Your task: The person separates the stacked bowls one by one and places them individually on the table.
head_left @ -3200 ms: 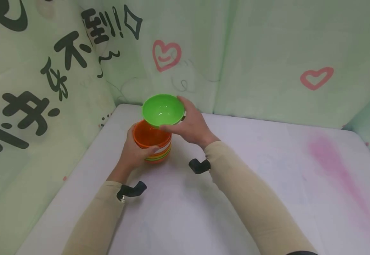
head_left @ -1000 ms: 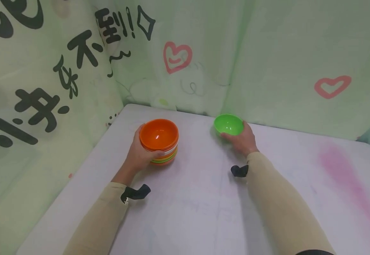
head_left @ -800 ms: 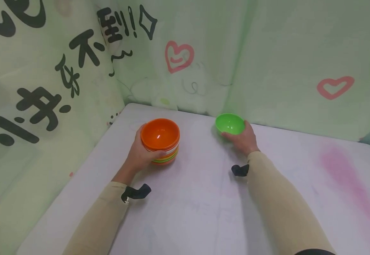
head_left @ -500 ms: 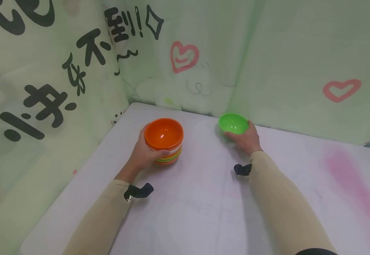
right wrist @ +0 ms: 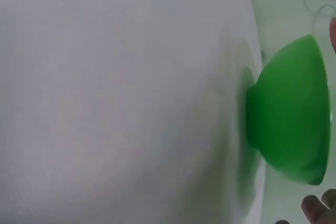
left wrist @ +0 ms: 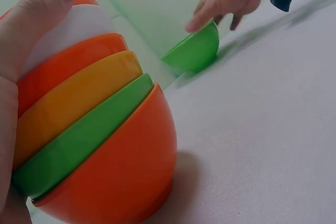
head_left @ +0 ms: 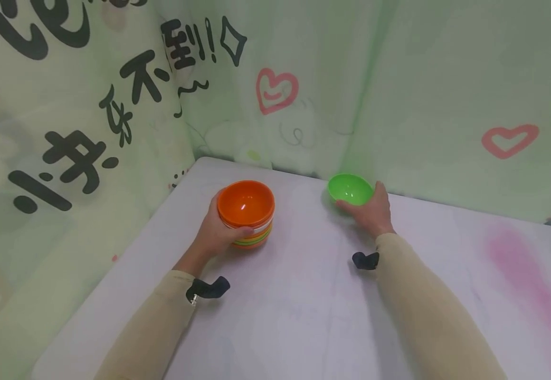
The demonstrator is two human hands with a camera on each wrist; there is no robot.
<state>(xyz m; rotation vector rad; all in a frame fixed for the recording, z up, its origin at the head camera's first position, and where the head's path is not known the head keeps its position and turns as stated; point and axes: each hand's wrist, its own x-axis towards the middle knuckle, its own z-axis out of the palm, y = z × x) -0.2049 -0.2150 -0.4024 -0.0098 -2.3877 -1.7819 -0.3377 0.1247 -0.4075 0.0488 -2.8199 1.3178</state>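
My left hand [head_left: 212, 231] grips a stack of nested bowls [head_left: 246, 202] at the table's back left, fingers round the far side and thumb across the near side. An orange bowl tops it; the left wrist view shows white, orange, yellow and green layers above an orange bottom bowl [left wrist: 126, 166]. Off to the right, a green bowl [head_left: 349, 189] sits upright on the table near the back edge. My right hand [head_left: 372, 212] is spread beside that bowl's right side. In the right wrist view its fingertips [right wrist: 313, 208] stand apart from the green bowl's wall [right wrist: 289, 114].
The white table [head_left: 294, 306] has a pink stain [head_left: 518, 258] at the right. Green-white curtains [head_left: 413, 79] with black lettering and pink hearts hang behind the back edge and along the left side. Each wrist bears a black mount [head_left: 207, 288].
The right hand has carried the green bowl from above the stack to the table at the right, and its fingers have now loosened from it. The left hand keeps its grip on the stack.
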